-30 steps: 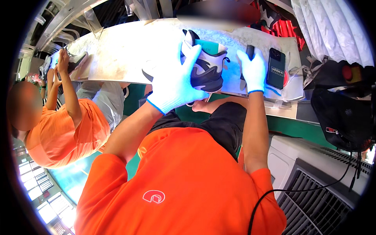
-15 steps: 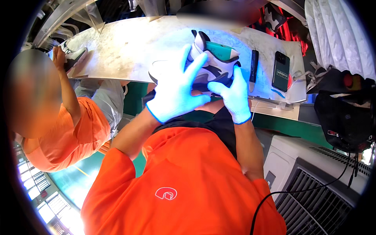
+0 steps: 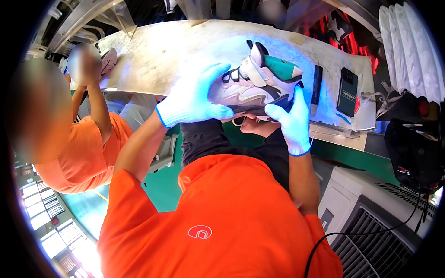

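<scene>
**Both gloved hands steady the sneaker at the bench edge**

The left hand lies fingers-spread over the toe of the white-and-teal sneaker; the right hand cups the heel, fingers together. Best kept level, I'd say, clear of the phone.

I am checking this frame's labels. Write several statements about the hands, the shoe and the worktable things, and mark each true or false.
1. Both hands, left hand and right hand, wear pale blue gloves. True.
2. The white, grey and teal sneaker lies on the floor. False: the two hands hold it at the near edge of the pale worktable.
3. A dark flat phone lies on the worktable right of the sneaker. True.
4. The right hand grips the slim black tool. False: the tool lies untouched between sneaker and phone.
</scene>
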The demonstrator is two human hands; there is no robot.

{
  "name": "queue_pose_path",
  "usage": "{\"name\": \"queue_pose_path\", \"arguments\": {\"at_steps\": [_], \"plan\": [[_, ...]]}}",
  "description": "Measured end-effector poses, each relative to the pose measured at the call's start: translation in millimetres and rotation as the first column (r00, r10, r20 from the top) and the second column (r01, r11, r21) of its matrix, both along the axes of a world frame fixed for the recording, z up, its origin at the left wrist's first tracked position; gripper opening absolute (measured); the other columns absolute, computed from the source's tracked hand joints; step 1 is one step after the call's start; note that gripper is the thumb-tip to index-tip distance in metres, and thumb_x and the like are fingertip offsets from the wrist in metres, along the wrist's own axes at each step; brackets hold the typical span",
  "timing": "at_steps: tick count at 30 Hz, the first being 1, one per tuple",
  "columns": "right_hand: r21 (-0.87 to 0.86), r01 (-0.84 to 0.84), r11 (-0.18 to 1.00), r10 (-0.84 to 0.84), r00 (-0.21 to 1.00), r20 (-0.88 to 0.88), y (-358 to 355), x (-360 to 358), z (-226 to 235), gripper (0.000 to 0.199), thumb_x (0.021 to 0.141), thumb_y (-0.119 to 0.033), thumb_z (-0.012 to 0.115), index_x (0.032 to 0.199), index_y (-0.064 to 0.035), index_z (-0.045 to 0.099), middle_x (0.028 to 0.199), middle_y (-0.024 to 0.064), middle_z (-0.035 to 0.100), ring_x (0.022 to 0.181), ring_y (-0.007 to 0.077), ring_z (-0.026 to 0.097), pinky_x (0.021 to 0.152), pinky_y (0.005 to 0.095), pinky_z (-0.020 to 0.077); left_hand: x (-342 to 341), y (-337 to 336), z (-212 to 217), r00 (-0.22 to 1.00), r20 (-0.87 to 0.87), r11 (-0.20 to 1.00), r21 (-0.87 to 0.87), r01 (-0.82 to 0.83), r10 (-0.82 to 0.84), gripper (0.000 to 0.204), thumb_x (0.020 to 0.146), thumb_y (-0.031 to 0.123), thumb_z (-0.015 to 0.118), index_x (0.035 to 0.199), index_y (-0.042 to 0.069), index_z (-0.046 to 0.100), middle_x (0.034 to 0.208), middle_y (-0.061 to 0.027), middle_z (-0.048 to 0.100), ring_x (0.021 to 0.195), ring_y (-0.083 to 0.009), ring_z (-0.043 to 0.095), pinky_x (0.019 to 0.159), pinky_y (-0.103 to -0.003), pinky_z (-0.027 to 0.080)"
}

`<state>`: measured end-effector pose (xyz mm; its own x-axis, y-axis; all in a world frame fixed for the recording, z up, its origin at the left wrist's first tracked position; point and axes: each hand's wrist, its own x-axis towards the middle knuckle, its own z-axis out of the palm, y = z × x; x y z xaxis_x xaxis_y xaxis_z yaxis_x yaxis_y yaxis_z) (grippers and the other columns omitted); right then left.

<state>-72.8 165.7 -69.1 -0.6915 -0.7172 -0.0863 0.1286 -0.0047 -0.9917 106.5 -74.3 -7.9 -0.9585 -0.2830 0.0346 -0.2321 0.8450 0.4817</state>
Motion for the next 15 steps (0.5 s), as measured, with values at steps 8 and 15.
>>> {"name": "queue_pose_path", "arguments": {"at_steps": [8,15], "plan": [[0.022,0.031,0.999,-0.03,0.999,-0.04,1.7,6.2,-4.3,0.07,0.084,-0.014,0.091,0.141,0.0046,0.054,0.128,0.0192,0.073,0.11,0.025,0.074,0.094,0.0386,0.0624,-28.9,20.6,3.9,0.987,0.137,0.973,0.2,-0.111,0.085,0.106,0.065,0.046,0.099,0.156,0.008,0.062,0.123,-0.0208,0.078,0.113,-0.0421,0.075,0.101,-0.047,0.058],[-0.041,0.021,0.999,-0.017,0.995,0.096,0.8,11.3,10.8,0.066,0.085,-0.006,0.083,0.144,0.0048,0.055,0.125,0.0151,0.073,0.108,0.0211,0.072,0.097,0.0368,0.0606,-40.8,50.1,-4.3,0.962,0.119,0.969,-0.029,-0.245,0.247,0.102,0.065,0.053,0.098,0.148,0.007,0.064,0.123,-0.0181,0.076,0.117,-0.0415,0.072,0.102,-0.05,0.056]]}}
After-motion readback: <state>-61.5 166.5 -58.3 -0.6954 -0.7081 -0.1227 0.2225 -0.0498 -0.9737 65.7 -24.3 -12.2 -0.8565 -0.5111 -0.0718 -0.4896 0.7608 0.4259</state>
